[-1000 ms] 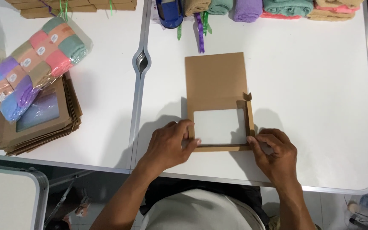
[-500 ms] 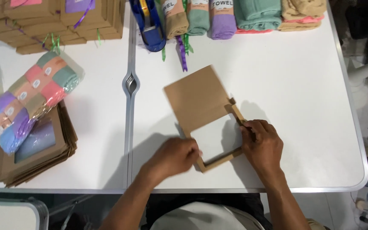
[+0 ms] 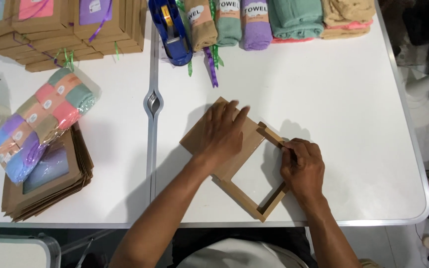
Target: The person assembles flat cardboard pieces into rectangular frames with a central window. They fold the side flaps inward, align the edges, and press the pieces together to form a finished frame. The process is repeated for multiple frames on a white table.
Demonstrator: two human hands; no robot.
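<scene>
We pressed our left hand point(image 3: 226, 133) flat, fingers spread, on the cardboard box point(image 3: 234, 159); our right hand point(image 3: 301, 166) pinched its side flap near the worktop's point(image 3: 333, 99) front edge.

Head view, steeply down, close

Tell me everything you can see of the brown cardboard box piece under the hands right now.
The cardboard box piece is a flat, plain brown sheet with a solid panel at its upper left and a square window frame at its lower right, through which the white table shows. It lies turned diagonally on the table near the front edge. The left hand presses flat on the solid panel; the right hand pinches the frame's right strip, where a narrow flap looks partly folded up.
</scene>
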